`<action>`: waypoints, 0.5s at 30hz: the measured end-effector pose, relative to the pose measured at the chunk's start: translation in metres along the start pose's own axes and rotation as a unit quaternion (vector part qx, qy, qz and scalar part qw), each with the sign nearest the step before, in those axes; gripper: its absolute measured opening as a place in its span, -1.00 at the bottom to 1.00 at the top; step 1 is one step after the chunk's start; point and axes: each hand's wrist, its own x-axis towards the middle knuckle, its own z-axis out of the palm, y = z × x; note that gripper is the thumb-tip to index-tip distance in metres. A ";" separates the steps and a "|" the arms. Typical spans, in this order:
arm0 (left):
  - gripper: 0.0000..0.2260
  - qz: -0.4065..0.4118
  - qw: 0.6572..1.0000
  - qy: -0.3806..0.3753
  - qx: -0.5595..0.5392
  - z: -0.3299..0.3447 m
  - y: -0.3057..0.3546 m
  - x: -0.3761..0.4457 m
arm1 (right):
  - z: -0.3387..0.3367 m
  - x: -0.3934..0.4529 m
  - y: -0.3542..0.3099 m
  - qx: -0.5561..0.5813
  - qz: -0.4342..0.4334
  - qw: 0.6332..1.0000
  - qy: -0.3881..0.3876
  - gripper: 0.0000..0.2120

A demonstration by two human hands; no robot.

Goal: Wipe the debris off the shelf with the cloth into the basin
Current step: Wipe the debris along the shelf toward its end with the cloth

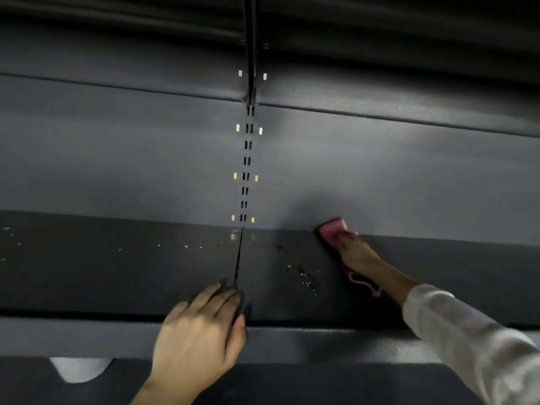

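Observation:
The dark grey shelf (117, 276) runs across the view, split by a narrow seam near the middle. Dark crumbs and pale specks of debris (305, 277) lie right of the seam, and more pale specks (187, 246) sit on the left section. My right hand (355, 252) presses a pink cloth (331, 230) flat on the shelf at its back corner against the rear wall, just right of the crumbs. A tail of the cloth trails under my wrist. My left hand (201, 331) rests flat on the shelf's front edge at the seam. A pale rounded shape (79, 369), perhaps the basin, shows below at the lower left.
The grey back panel (380, 176) rises behind the shelf, with a slotted upright (247, 162) at the centre. Another shelf (117, 39) hangs overhead. The shelf's front lip (73, 334) is a lighter grey band.

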 end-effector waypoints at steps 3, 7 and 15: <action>-0.66 -0.005 1.000 0.022 -0.002 0.000 0.000 0.001 | 0.011 0.017 -0.028 0.007 -0.058 0.998 -0.032 -0.64; -0.65 -0.010 1.000 0.027 0.011 -0.002 0.001 0.001 | 0.018 0.013 -0.054 0.054 -0.122 0.990 -0.044 -0.68; -0.66 -0.011 1.000 0.006 0.014 -0.004 0.000 -0.002 | -0.011 -0.017 -0.046 0.160 -0.053 0.983 0.079 -0.71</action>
